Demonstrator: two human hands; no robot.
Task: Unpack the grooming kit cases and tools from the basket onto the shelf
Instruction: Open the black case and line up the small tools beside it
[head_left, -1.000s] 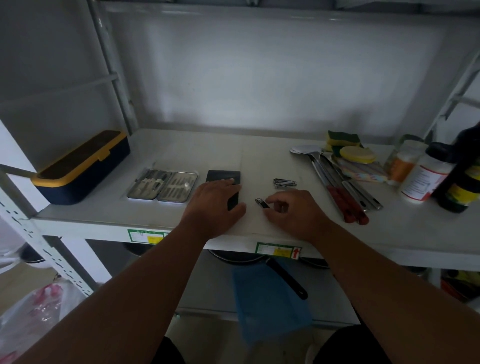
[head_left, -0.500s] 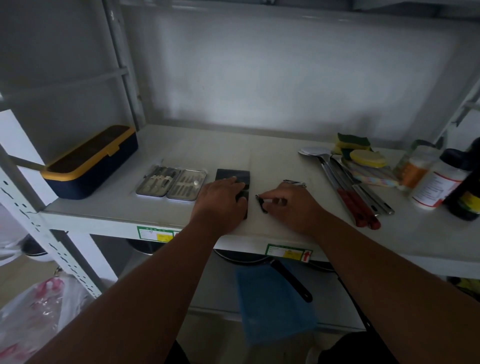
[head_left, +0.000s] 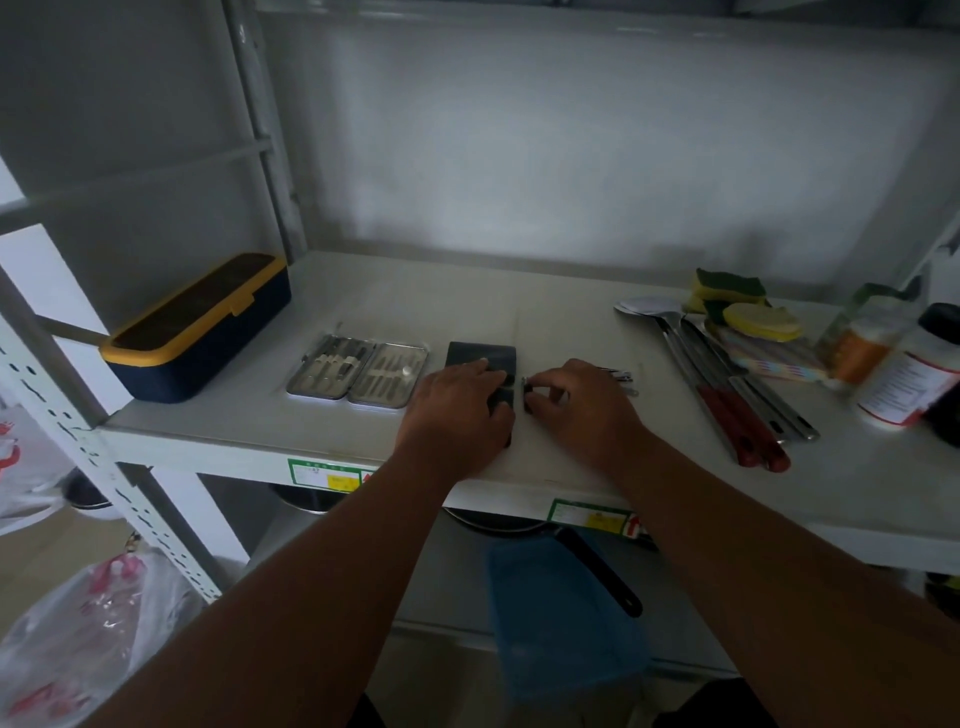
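left hand (head_left: 457, 410) flat, fingers spread on dark case (head_left: 480, 356) on shelf (head_left: 208, 423); right hand (head_left: 576, 402) fingertips pinch small metal tool (head_left: 525, 385) beside it.

On the shelf (head_left: 363, 291): box (head_left: 200, 327) at nine o'clock, open kit case (head_left: 358, 371) beside it, closed case (head_left: 480, 358) centre, utensils (head_left: 727, 384) and bottles (head_left: 904, 374) at three o'clock.

Seeing two bare forearms, no sleeves up to frame edge. Left hand (head_left: 457, 415) & right hand (head_left: 582, 410): no gloves, rings, watch or bands that I can make out. Nails short. Dark clothing at bottom edge, too dim to tell more.
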